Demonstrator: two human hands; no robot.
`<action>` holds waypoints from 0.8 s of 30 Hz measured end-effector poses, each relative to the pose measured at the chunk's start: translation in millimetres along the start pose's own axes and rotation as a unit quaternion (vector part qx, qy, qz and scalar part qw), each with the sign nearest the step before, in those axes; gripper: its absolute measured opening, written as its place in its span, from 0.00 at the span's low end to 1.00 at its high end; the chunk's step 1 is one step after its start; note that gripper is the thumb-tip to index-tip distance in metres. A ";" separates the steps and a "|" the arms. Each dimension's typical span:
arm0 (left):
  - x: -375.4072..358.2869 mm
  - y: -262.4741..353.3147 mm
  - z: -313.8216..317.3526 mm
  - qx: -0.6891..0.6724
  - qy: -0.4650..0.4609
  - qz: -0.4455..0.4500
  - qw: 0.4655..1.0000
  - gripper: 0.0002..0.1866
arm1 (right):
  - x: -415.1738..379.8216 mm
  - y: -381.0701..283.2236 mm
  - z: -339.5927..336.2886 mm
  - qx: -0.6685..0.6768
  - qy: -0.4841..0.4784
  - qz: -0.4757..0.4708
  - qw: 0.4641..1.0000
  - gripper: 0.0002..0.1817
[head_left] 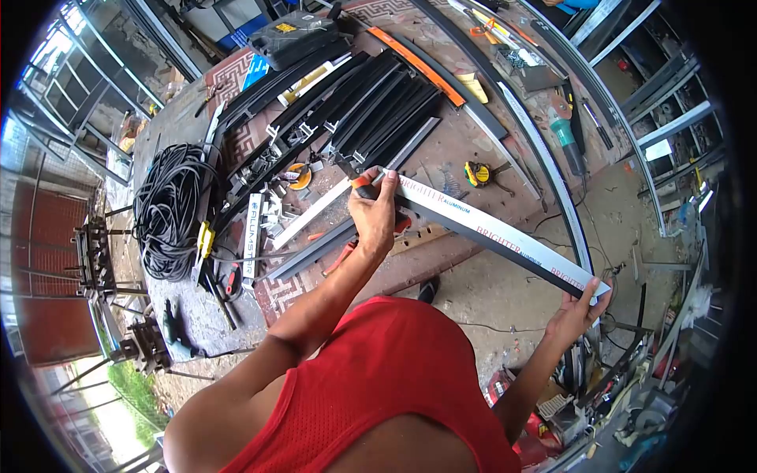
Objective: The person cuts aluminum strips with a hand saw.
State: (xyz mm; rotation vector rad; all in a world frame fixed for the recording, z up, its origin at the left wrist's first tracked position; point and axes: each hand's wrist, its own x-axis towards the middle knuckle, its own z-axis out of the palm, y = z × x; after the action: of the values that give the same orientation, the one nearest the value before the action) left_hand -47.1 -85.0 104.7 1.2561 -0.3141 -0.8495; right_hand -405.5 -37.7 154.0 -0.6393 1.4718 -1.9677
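A long aluminum bar (505, 236), with a white face printed "BRIGHTER ALUMINUM" and a dark side, spans between my two hands above the table's near edge. My left hand (374, 217) is closed at its upper left end, thumb on top. That same hand also has a tool with an orange and black handle (363, 188) in its fingers; its kind is not clear. My right hand (578, 314) grips the bar's lower right end, with the thumb over the top. A yellow and black tape measure (478, 173) lies on the table beyond the bar.
Several dark aluminum profiles (386, 102) lie stacked on the table. A coil of black rubber strip (173, 205) sits at the left. Toward the right lie a teal angle grinder (564, 135) and long curved-looking bars (544, 158). At the back is a black case (293, 38).
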 end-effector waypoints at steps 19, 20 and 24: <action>-36.4 33.6 73.8 0.085 -0.251 0.106 0.958 0.17 | -57.3 5.0 77.1 -0.262 -0.491 0.056 0.829 0.41; -31.8 18.9 82.9 0.092 -0.246 0.171 0.950 0.19 | -65.9 8.4 93.1 -0.343 -0.473 -0.017 0.811 0.41; -10.3 7.0 77.5 0.151 -0.262 0.134 0.944 0.23 | -62.2 60.1 82.7 -0.424 -0.435 -0.083 0.790 0.37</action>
State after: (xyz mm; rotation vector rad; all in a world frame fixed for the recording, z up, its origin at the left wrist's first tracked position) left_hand -100.7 -131.7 138.1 1.2126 -1.0536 -0.9102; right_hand -294.4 -62.5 116.9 -1.8053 1.5875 -0.7127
